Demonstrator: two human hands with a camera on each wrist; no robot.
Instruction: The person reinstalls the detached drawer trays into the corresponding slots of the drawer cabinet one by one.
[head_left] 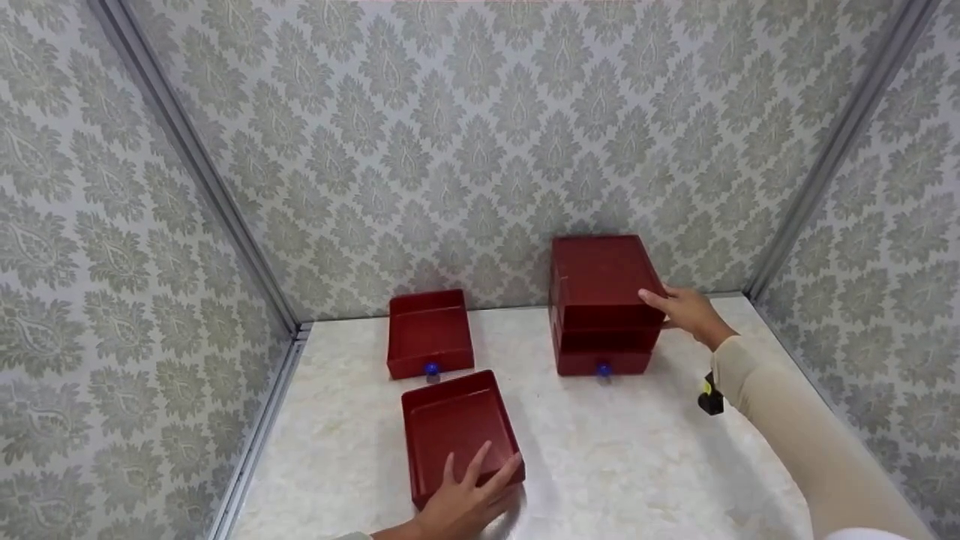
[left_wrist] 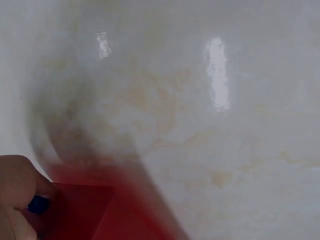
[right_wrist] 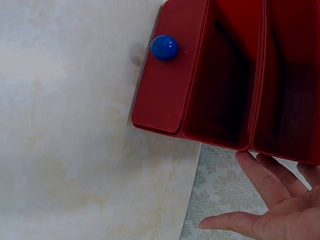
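Note:
In the head view a loose red drawer [head_left: 450,431] lies at the front of the table. My left hand [head_left: 469,495] holds it by its near wall, with fingers reaching over into it. The left wrist view shows the hand's fingers [left_wrist: 22,185] around the drawer's blue knob [left_wrist: 38,204]. At the back right stands a red cabinet [head_left: 604,274]; two upper slots lack drawers, and the bottom one has a drawer with a blue knob [right_wrist: 164,47]. My right hand [head_left: 694,311] touches the cabinet's right side with extended fingers [right_wrist: 265,180], thumb apart.
A second loose red drawer [head_left: 427,334] with a blue knob sits behind the first, near the back wall. Right of the cabinet lies a small black and yellow object [head_left: 710,399], partly covered by the right sleeve. Patterned walls [head_left: 480,150] enclose the pale table [head_left: 615,450].

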